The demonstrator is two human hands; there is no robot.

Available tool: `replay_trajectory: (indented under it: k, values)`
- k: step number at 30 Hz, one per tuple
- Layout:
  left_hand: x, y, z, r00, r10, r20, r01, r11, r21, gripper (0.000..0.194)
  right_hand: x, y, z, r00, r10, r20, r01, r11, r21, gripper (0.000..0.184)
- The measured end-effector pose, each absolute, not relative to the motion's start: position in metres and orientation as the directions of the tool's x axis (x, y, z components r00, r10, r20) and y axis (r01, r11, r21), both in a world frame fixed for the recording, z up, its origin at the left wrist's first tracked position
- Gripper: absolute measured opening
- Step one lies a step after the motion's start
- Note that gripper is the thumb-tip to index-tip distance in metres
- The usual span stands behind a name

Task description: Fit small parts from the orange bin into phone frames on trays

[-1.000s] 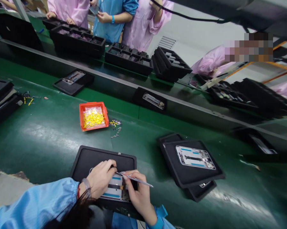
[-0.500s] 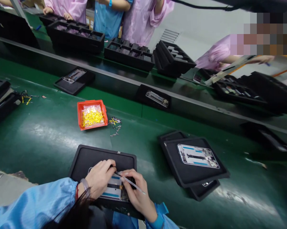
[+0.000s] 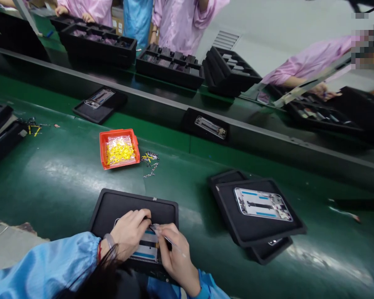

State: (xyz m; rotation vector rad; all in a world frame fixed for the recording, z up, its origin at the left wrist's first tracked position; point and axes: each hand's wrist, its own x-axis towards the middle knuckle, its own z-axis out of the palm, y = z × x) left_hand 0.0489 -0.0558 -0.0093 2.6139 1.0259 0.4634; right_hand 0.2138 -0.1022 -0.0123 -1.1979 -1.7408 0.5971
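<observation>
A black tray point(image 3: 124, 205) lies near the belt's front edge with a phone frame point(image 3: 145, 250) in it. My left hand point(image 3: 129, 233) rests curled on the frame's upper left part, fingers pressed against it. My right hand point(image 3: 174, 257) pinches thin metal tweezers point(image 3: 171, 242), whose tip meets the frame near my left fingertips. Both sleeves are blue. Most of the frame is hidden under my hands.
An orange bin point(image 3: 119, 148) of yellow parts stands on the green belt point(image 3: 65, 174), with loose small parts point(image 3: 150, 162) beside it. Stacked black trays point(image 3: 258, 216) holding another phone frame point(image 3: 262, 204) lie to the right. More trays line the far belt, where people in pink and blue coats stand.
My right hand has tilted the tweezers steeper and drawn closer over the frame. The view has shifted slightly; the trays at right appear further right.
</observation>
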Motion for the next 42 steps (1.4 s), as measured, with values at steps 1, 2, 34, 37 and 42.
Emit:
replay_trajectory:
  k: [1, 2, 34, 37, 42]
  values:
    - [0.049, -0.056, -0.009, 0.699, 0.694, 0.17, 0.603, -0.7, 0.382, 0.036, 0.214, -0.102, -0.012, -0.097, 0.911, 0.401, 0.455, 0.399, -0.796, 0.022]
    - [0.049, -0.055, -0.008, 0.706, 0.693, 0.148, 0.605, -0.698, 0.383, 0.037, 0.214, -0.102, -0.012, -0.063, 0.916, 0.396, 0.441, 0.382, -0.812, 0.022]
    - [0.051, -0.062, -0.026, 0.71, 0.682, 0.176, 0.589, -0.711, 0.383, 0.038, 0.209, -0.099, -0.007, 0.393, 0.864, 0.314, 0.218, 0.244, -0.945, 0.008]
    - [0.05, -0.067, -0.03, 0.697, 0.684, 0.217, 0.592, -0.719, 0.364, 0.038, 0.212, -0.099, -0.005, 0.491, 0.799, 0.346, 0.214, 0.275, -0.937, 0.013]
    - [0.049, -0.071, -0.03, 0.634, 0.753, 0.176, 0.623, -0.633, 0.46, 0.033, 0.222, -0.108, -0.005, 0.524, 0.739, 0.424, 0.274, 0.325, -0.905, 0.01]
